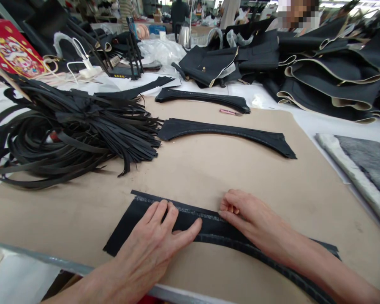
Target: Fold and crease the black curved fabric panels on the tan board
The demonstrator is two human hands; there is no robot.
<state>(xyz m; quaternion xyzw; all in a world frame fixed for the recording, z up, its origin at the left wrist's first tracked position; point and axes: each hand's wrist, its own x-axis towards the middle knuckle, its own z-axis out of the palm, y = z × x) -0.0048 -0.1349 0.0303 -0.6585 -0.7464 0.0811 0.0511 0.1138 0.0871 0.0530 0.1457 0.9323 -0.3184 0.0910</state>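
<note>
A black leather-like panel (120, 232) with a curved lower edge lies on the brown board near the front. A whitish, rough-looking band runs along its upper side, beside a narrow black edge strip (152, 196). My left hand (164, 232) rests on the panel, palm down, fingers and thumb spread, fingertips on the band. Further right, my right hand (243, 211) is closed, its thumb and curled fingers pinching at the panel's upper edge. My right hand and forearm cover part of the panel there.
Brown board (190, 169) covers the worktable. Two stacks of curved black pieces, a nearer stack (224, 131) and a farther stack (202, 98), lie beyond, with a pink pen-like tool (229, 112). Black strips (91, 126) heap at left; black bag parts (329, 80) pile at right.
</note>
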